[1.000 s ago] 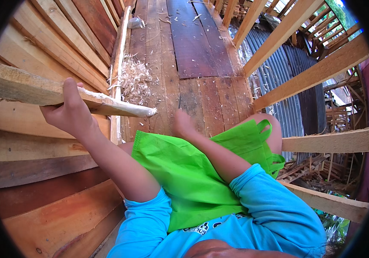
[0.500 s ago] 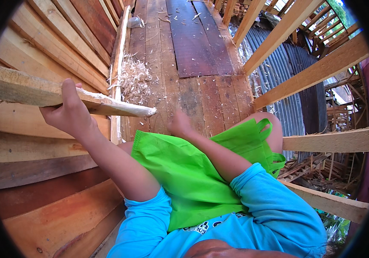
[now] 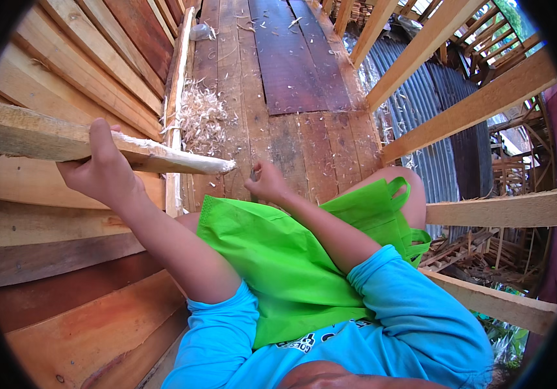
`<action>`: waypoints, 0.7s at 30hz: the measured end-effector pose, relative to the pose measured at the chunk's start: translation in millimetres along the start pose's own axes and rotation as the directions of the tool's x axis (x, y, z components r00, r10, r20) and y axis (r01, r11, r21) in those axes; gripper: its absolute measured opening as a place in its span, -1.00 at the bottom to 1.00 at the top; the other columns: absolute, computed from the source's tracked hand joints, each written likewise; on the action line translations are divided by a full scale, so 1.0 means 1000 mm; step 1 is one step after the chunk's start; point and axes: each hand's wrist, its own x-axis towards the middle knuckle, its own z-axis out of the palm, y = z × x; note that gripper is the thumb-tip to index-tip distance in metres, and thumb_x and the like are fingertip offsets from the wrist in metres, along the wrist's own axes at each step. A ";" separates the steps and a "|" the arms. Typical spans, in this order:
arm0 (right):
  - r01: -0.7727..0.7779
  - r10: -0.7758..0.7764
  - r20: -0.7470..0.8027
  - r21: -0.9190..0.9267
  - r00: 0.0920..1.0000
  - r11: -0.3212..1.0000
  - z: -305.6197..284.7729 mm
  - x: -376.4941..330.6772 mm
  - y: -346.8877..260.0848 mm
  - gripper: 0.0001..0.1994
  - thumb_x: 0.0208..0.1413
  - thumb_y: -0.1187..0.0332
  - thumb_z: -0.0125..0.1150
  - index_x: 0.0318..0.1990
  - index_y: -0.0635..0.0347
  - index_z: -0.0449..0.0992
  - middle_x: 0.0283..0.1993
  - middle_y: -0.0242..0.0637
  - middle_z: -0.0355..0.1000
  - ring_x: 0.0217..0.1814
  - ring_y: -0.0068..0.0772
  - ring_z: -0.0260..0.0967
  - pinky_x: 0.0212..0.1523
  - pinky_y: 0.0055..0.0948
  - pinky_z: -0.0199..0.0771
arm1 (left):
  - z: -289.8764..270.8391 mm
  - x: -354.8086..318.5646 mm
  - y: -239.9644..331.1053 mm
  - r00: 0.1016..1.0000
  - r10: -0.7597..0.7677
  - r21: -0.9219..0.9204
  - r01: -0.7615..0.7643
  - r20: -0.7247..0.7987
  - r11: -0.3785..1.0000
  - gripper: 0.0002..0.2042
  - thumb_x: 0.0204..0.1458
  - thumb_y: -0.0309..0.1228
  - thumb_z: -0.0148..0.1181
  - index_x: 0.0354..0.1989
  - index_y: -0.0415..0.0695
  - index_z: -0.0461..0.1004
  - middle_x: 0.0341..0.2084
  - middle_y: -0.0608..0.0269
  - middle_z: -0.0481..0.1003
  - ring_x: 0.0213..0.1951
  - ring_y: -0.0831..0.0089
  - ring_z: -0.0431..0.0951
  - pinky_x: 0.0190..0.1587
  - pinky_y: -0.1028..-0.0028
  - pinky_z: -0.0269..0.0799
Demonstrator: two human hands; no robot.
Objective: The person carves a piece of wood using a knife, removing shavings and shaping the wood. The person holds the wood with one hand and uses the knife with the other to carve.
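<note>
A long piece of timber (image 3: 32, 133) comes in from the left edge. Its tapered end, pale and freshly cut on top, points right over the floorboards. My left hand (image 3: 106, 165) is wrapped round the timber behind that end, thumb over the top. My right hand (image 3: 268, 183) is closed just right of the tip and apart from it. A small dark sliver shows at its fingers, too little to name. Beneath my forearms a bright green cloth bag (image 3: 278, 259) lies across my lap.
A pile of wood shavings (image 3: 202, 120) lies by the plank wall (image 3: 90, 58) on the left. Farther off sits a clear plastic container (image 3: 202, 32). Wooden rails (image 3: 473, 109) line the right side, with corrugated metal sheets (image 3: 424, 110) beyond.
My right hand has turned slightly, so its curled fingers and the small dark sliver now show more clearly. My left hand and the timber have hardly moved.
</note>
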 end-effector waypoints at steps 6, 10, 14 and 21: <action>-0.420 0.348 -0.329 -0.178 0.878 0.890 -0.014 0.003 0.004 -0.64 -0.15 0.27 0.31 -0.27 0.31 0.35 -0.33 0.08 0.47 -0.24 0.11 0.47 -0.20 -0.07 0.47 | 0.003 -0.001 0.003 1.000 0.008 -0.023 -0.008 -0.004 1.000 -0.65 -0.14 -0.62 0.19 -0.12 -0.43 0.36 -0.40 0.11 0.48 -0.48 0.47 0.48 -0.37 0.51 0.46; -0.088 0.091 0.006 -0.214 0.996 0.973 -0.023 -0.009 -0.003 -0.58 -0.12 0.28 0.30 -0.21 0.37 0.28 -0.36 0.14 0.46 -0.27 0.14 0.48 -0.21 -0.07 0.49 | 0.002 0.000 0.001 1.000 -0.005 -0.024 0.005 -0.001 1.000 -0.66 -0.13 -0.62 0.19 -0.12 -0.43 0.36 -0.40 0.12 0.48 -0.48 0.48 0.48 -0.37 0.51 0.45; -0.165 0.160 -0.059 -0.102 0.985 0.981 -0.015 0.002 -0.008 -0.60 -0.13 0.28 0.29 -0.21 0.36 0.29 -0.34 0.14 0.47 -0.27 0.14 0.48 -0.20 -0.09 0.49 | 0.005 -0.003 0.003 1.000 0.012 -0.047 -0.011 0.014 0.999 -0.67 -0.12 -0.60 0.19 -0.13 -0.44 0.38 -0.36 0.12 0.47 -0.47 0.43 0.49 -0.39 0.48 0.47; -0.013 0.048 0.122 -0.269 0.991 0.963 -0.012 0.006 0.019 -0.65 -0.14 0.29 0.30 -0.25 0.30 0.34 -0.35 0.07 0.49 -0.26 0.07 0.49 -0.23 -0.05 0.46 | 0.006 -0.002 0.005 1.000 0.005 -0.051 -0.005 0.000 0.999 -0.69 -0.12 -0.61 0.18 -0.15 -0.43 0.39 -0.37 0.14 0.47 -0.47 0.44 0.48 -0.38 0.48 0.47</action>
